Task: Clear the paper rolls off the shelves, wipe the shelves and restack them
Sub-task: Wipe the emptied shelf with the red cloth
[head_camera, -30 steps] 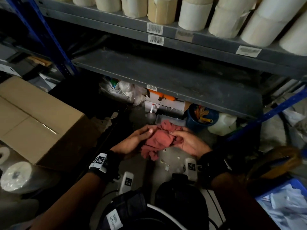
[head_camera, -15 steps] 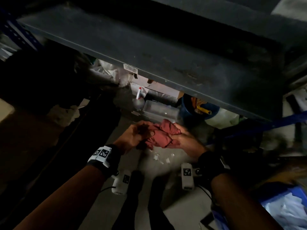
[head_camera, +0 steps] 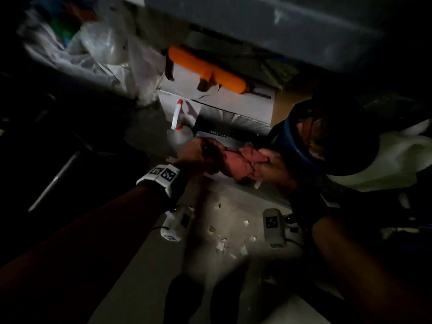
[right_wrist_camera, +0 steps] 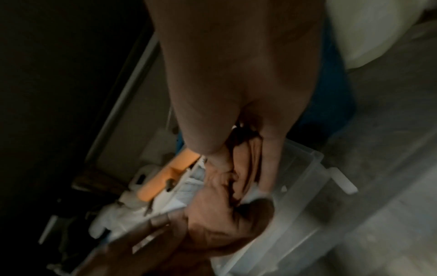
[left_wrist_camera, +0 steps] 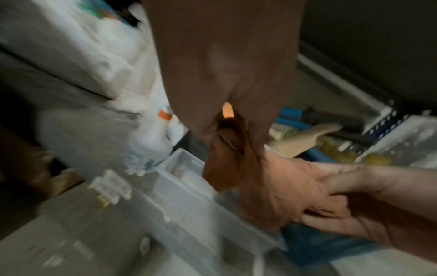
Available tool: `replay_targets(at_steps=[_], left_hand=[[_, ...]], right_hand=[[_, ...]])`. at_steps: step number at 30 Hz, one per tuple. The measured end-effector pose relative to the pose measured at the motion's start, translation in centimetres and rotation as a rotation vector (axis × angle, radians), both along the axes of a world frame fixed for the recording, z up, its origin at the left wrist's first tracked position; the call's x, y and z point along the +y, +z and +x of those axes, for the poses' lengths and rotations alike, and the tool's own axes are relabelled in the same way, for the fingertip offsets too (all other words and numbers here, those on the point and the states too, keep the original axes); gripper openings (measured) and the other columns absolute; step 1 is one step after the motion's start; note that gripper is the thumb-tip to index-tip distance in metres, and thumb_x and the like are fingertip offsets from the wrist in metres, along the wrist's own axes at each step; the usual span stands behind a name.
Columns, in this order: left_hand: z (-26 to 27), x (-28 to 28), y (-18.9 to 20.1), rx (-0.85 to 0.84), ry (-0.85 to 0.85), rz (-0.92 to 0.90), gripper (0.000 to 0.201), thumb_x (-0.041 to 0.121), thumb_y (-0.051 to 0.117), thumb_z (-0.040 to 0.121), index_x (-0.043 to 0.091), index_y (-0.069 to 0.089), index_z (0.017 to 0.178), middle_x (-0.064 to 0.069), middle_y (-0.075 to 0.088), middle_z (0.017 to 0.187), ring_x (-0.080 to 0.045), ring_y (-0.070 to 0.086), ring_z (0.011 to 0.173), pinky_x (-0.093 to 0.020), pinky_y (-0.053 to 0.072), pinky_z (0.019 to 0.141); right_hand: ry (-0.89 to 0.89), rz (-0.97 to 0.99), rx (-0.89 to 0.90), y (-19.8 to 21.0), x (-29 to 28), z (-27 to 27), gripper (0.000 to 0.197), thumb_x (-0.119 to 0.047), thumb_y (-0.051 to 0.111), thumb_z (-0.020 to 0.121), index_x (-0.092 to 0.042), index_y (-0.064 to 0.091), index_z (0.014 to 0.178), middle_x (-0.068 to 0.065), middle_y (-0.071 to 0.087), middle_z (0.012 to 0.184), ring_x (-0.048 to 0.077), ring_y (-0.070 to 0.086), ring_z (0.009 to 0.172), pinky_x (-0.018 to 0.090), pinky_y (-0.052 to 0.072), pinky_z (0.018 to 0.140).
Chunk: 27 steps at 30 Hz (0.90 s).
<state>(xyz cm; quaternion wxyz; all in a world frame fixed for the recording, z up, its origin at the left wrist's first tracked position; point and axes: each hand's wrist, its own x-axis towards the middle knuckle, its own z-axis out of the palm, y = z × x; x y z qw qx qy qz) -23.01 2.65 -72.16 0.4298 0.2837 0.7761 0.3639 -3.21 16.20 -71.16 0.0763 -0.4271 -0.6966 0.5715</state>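
Floor: grey concrete [head_camera: 149,272] is seen under a dark shelf [head_camera: 292,26], strewn with paper scraps [head_camera: 222,244]
Cloth: a red rag [head_camera: 236,160] is held bunched above a clear bin [left_wrist_camera: 189,188], beside a spray bottle [head_camera: 177,127]
Left hand [head_camera: 194,153]: fingers are curled on the rag's left end
Right hand [head_camera: 268,162]: fingers are clenched on its right end
Paper rolls: none are seen

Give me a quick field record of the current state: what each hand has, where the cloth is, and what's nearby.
left hand: grips one end of the red cloth
right hand: grips the other end
cloth position: bunched between both hands, above the clear plastic bin
nearby: spray bottle, blue bucket, white boxes
floor: scattered paper scraps
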Motion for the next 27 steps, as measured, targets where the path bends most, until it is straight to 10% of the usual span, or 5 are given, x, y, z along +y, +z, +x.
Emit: replay_targets(at_steps=[9,13,15,20,27], left_hand=[[-1.1,5.4,-6.7,0.646,-0.306,-0.099,0.048,0.037,0.055,0.094,0.014,0.068,0.134,-0.017,0.061,0.132,-0.038,0.062,0.118,-0.044,0.050,0.100],[-0.8,5.0,-8.3,0.677,-0.335,-0.113,0.044,0.013,0.054,0.103,0.000,0.054,0.145,-0.026,0.053,0.149,-0.039,0.050,0.138,-0.039,0.029,0.118],[0.0,4.1,-8.6,0.690,-0.326,-0.015,0.044,0.016,0.056,0.093,-0.004,0.065,0.130,-0.032,0.064,0.131,-0.047,0.060,0.124,-0.053,0.040,0.115],[0.7,2.1,-10.5,0.627,-0.416,-0.102,0.076,0.077,0.039,0.088,0.029,0.058,0.144,-0.007,0.054,0.149,-0.033,0.055,0.131,-0.047,0.047,0.110],[0.4,4.2,-9.9,0.613,-0.312,-0.277,0.031,0.025,0.059,0.104,0.005,0.069,0.125,-0.018,0.070,0.123,-0.035,0.067,0.117,-0.040,0.051,0.096]], right_hand=[[0.078,0.539,-0.301,-11.0,3.6,-2.7,0.039,-0.022,0.057,0.090,-0.011,0.071,0.124,0.025,0.066,0.120,0.043,0.062,0.111,0.041,0.047,0.099],[0.206,0.614,-0.364,-11.4,2.9,-2.8,0.040,-0.019,0.057,0.093,0.000,0.069,0.126,0.033,0.060,0.129,0.041,0.055,0.119,0.036,0.038,0.098],[0.076,0.746,-0.239,-11.7,1.7,-2.6,0.033,-0.017,0.056,0.091,0.001,0.072,0.113,0.033,0.065,0.112,0.038,0.059,0.103,0.035,0.038,0.088],[0.266,0.659,-0.253,-15.6,0.3,-1.9,0.058,-0.052,0.050,0.093,-0.011,0.072,0.126,0.017,0.067,0.131,0.037,0.061,0.124,0.046,0.045,0.110],[0.325,0.563,-0.360,-13.9,1.4,-3.8,0.059,-0.044,0.033,0.108,-0.003,0.063,0.137,0.023,0.056,0.148,0.040,0.050,0.137,0.038,0.027,0.116]])
